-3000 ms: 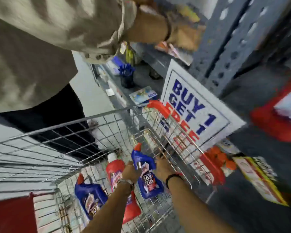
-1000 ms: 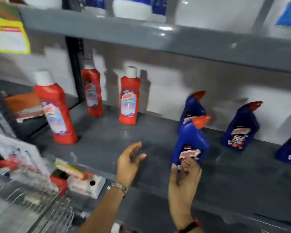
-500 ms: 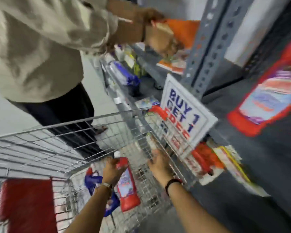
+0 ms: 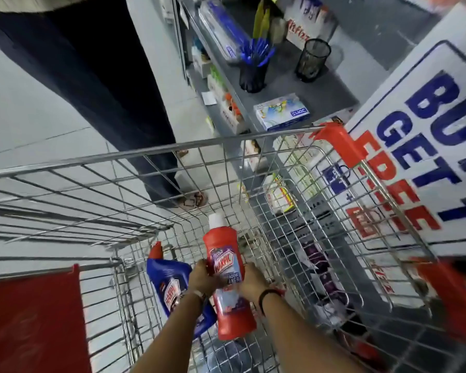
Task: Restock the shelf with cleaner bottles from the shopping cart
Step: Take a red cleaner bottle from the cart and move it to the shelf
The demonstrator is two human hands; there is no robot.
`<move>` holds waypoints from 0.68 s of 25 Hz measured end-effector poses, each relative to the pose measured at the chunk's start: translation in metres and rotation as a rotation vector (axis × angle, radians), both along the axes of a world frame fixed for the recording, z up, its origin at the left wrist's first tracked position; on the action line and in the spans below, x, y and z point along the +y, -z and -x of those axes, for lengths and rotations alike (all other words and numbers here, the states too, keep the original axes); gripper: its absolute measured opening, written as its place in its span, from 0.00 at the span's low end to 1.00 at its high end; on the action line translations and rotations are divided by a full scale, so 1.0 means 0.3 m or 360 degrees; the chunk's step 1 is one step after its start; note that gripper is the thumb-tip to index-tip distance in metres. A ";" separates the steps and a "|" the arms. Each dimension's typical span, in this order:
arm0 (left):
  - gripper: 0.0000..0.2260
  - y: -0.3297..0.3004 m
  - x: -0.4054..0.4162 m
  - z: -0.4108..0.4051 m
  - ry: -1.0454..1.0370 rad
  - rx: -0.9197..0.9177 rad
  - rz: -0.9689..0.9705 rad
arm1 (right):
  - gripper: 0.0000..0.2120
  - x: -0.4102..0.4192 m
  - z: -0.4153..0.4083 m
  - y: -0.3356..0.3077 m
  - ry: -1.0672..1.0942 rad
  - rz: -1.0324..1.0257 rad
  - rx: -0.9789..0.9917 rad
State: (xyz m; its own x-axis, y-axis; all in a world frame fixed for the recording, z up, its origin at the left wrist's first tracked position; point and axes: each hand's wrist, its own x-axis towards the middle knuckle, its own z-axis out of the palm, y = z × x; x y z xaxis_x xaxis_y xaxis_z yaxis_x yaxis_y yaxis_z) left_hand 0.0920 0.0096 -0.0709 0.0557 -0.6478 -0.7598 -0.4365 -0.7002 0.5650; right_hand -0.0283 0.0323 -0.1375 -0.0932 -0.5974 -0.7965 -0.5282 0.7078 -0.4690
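Observation:
I look down into the wire shopping cart (image 4: 151,156). A red cleaner bottle (image 4: 228,267) with a white cap is held upright inside it. My left hand (image 4: 203,275) grips its left side and my right hand (image 4: 253,279) grips its right side, at label height. A blue cleaner bottle (image 4: 170,286) with a red cap lies on the cart floor just left of my left hand, partly hidden by my left forearm. The grey shelf (image 4: 320,92) runs along the right of the cart.
A white "BUY 1 GET 1 FREE" sign (image 4: 425,135) hangs at the shelf edge right of the cart. Pen cups (image 4: 253,74) and a small box (image 4: 281,113) stand on the lower shelf. Another person's dark-trousered leg (image 4: 113,98) stands beyond the cart. A red flap (image 4: 30,321) covers the cart's near left.
A second ago my hands were at the shelf by a blue bottle. Since then I turned back to the cart, and now both hands hold the red bottle, raised off the cart floor.

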 end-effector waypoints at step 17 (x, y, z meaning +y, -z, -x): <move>0.18 -1.211 0.244 0.538 0.1011 0.1009 0.1259 | 0.22 0.529 0.581 -1.380 0.0661 0.1518 0.0357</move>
